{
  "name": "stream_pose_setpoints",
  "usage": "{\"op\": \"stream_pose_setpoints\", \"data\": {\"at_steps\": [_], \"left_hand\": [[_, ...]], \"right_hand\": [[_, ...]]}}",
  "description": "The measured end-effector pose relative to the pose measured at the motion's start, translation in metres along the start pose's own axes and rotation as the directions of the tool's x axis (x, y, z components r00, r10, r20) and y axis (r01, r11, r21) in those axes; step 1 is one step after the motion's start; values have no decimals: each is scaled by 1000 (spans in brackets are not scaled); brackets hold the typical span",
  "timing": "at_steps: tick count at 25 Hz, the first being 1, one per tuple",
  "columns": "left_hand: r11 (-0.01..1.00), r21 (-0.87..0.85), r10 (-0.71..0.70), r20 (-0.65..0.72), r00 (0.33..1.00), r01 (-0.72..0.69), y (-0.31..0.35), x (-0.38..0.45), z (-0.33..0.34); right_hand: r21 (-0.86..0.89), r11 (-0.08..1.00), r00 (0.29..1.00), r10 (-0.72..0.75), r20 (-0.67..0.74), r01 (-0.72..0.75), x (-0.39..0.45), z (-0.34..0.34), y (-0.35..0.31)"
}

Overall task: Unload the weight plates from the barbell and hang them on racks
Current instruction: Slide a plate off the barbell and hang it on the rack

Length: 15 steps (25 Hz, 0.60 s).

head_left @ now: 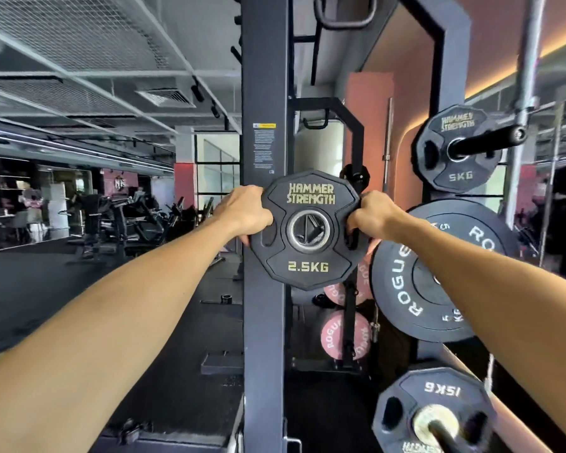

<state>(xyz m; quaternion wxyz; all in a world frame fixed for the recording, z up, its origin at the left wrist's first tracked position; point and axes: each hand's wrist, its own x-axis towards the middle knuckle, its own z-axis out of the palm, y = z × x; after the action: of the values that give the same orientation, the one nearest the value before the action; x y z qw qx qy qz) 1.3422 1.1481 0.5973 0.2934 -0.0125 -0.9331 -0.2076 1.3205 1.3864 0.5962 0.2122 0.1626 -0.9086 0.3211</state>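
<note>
Held upright before the rack upright (264, 93), the 2.5 kg plate (308, 230) is clamped at both side grip slots by the left hand (246, 213) and right hand (371, 217), and it should handle light, rigid and grippy (rubber-coated, it seems).

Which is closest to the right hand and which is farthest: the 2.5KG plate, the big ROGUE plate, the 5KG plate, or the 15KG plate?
From the right hand, in the head view:
1. 2.5KG plate, held in that hand, in the middle.
2. ROGUE plate, just below and right of the hand.
3. 5KG plate, hung up and to the right.
4. 15KG plate, low at the bottom right.
</note>
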Motion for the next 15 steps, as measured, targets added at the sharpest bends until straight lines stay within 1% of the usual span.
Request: {"op": "stream_pose_setpoints", "data": {"at_steps": [3,5,9,12,15], "left_hand": [[999,-30,12,7,1000,-12,58,10,36],[997,-65,36,15,999,-35,104,21,69],[993,-108,57,16,998,-55,199,43,139],[990,-132,60,30,998,-56,272,59,185],[988,-145,68,50,996,-60,324,74,217]], "right_hand": [[1,1000,1000,10,2,-10,6,-40,56],[28,999,1000,18,4,-18,11,-71,105],[16,999,998,42,38,-42,22,-137,199],[-8,998,998,57,23,-56,33,-186,269],[-17,998,998,68,12,-67,44,-222,320]]}}
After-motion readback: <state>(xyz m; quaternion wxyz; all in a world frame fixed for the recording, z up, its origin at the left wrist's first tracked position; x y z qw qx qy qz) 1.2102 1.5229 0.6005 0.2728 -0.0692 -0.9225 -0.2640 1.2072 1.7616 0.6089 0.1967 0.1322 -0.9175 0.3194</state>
